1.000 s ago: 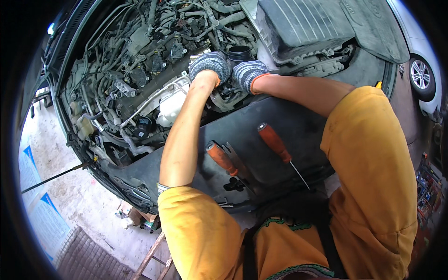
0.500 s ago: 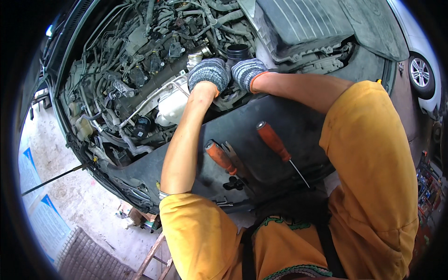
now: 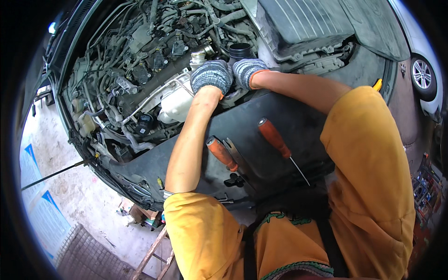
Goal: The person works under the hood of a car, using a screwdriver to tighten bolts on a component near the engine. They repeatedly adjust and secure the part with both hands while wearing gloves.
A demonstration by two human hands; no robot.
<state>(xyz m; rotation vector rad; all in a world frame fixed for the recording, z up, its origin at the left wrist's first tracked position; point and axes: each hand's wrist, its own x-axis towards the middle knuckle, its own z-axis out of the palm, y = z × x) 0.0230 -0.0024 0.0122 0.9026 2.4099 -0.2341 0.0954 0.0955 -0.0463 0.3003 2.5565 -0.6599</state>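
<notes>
The black cylindrical duct (image 3: 240, 52) stands in the engine bay, directly beyond my hands, its open mouth facing up. Its long axis runs from the mouth down toward the gap between my gloves; the lower end is hidden. My right hand (image 3: 249, 73) is nearer, just below the duct; my left hand (image 3: 211, 77) sits just beside it, to the left, near the silver metal pipe neck (image 3: 198, 59). The backs of both gloves face up and conceal the fingers: I cannot tell whether either set is apart, together or clamped on a part.

Left of my left wrist: silver metal cover (image 3: 176, 105). Right of the duct: ribbed black housing (image 3: 310, 23), interior not visible. Far left: pale plastic reservoir (image 3: 86, 125), contents indistinct. Nearer my body, two orange-handled screwdrivers (image 3: 274, 138) rest on the black front panel (image 3: 308, 112). Floor, lower left: cardboard box (image 3: 136, 214), contents unidentifiable.
</notes>
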